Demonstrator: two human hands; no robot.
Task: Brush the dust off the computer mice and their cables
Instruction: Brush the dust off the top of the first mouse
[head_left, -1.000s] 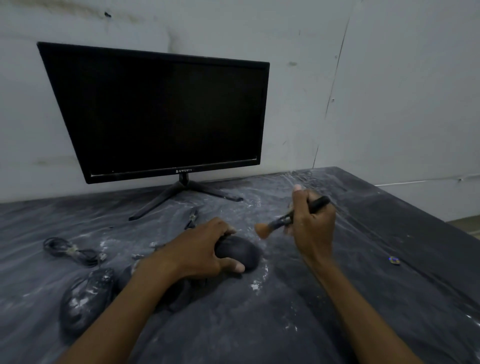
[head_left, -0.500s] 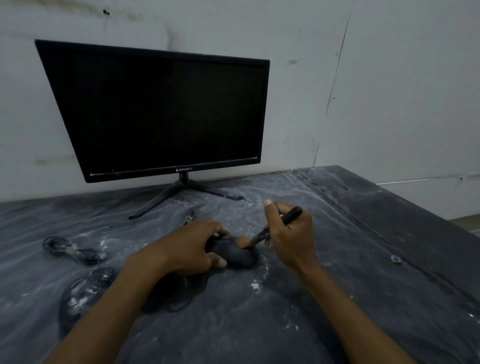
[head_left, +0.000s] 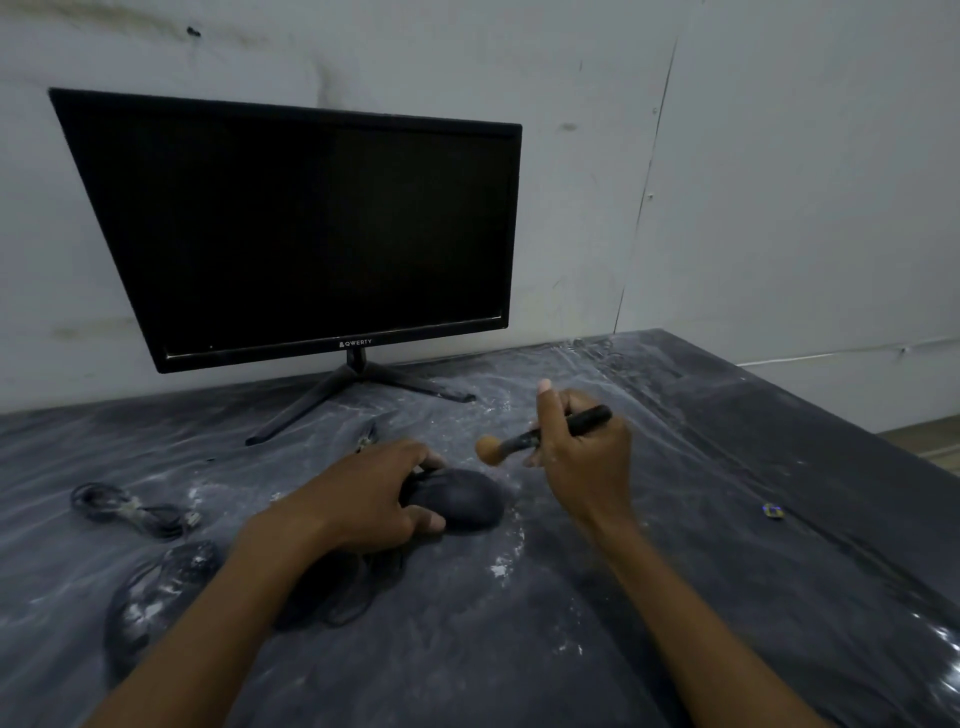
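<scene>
Nearest, a dusty black mouse (head_left: 156, 592) lies on the powder-streaked dark surface (head_left: 519, 649) at lower left, partly hidden by the left forearm; farther in, the left hand (head_left: 363, 499) curls its grip round a second black mouse (head_left: 462, 496) resting on the surface; just right and above it, the right hand (head_left: 582, 457) grips a black-handled brush (head_left: 540, 436), its tan bristles raised clear of the mouse; a coiled cable (head_left: 130, 506) lies at left; beyond stands a dark monitor (head_left: 296, 228) against the wall.
</scene>
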